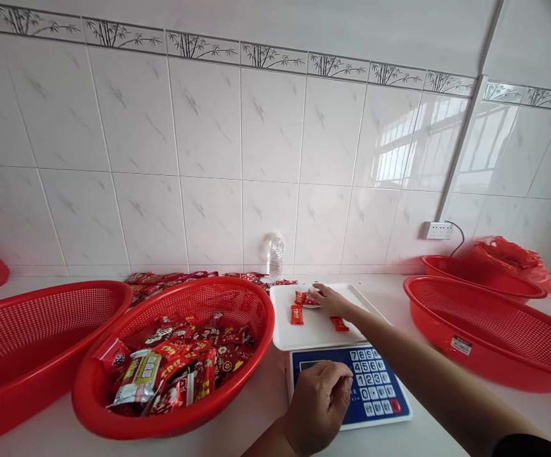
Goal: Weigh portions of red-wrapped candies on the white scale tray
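A white electronic scale (313,327) with a blue keypad (373,384) stands on the counter. Three small red candy packets lie on its tray; one (297,314) sits at the left, another (339,324) nearer the front. My right hand (329,299) reaches over the tray, fingers stretched out, touching the far packet (301,297). My left hand (317,406) hovers at the scale's display, fingers curled in a loose fist, a fingertip near the keys. Left of the scale, a red mesh basket (237,298) holds several wrapped candies.
An empty red basket (28,330) sits at far left. Two more red baskets (489,324) stand at right, one with a red plastic bag (508,254). A water bottle (275,257) and loose red packets stand by the tiled wall. A wall socket (436,230) is near the corner.
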`<state>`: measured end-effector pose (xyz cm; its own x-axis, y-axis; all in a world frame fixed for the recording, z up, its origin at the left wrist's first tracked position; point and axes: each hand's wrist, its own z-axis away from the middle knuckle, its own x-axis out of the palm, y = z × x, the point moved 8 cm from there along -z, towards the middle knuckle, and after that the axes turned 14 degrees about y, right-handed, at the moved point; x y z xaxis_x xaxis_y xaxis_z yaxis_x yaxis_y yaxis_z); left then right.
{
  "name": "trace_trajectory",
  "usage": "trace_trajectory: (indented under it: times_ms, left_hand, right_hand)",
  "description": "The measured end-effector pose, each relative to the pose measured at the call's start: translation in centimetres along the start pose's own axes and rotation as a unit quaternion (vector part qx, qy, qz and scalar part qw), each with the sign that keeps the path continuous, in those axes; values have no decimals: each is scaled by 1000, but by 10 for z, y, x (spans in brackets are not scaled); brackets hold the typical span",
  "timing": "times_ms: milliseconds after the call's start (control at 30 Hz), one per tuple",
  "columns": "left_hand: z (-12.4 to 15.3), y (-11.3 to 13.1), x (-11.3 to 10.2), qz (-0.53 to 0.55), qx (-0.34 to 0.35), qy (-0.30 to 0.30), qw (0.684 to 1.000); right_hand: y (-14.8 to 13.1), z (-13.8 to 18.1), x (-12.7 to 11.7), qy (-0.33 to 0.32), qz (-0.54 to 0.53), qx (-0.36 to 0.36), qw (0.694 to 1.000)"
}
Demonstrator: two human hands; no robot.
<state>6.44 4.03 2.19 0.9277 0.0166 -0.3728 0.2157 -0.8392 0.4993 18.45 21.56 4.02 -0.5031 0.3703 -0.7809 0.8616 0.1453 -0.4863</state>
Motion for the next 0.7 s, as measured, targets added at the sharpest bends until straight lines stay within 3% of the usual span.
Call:
trace_trajectory:
  times_ms: [167,367,700]
  left_hand:
    - [0,0,0,1,4,-5,1000]
    - [0,-1,1,-2,-3,-13,1000]
    - [0,0,3,-5,3,-19,1000]
  right_hand:
    - [-42,8,20,-43,-32,-77,996]
    - [-76,14,32,-59,6,-150,987]
    - [-85,16,28,2,66,-161,985]
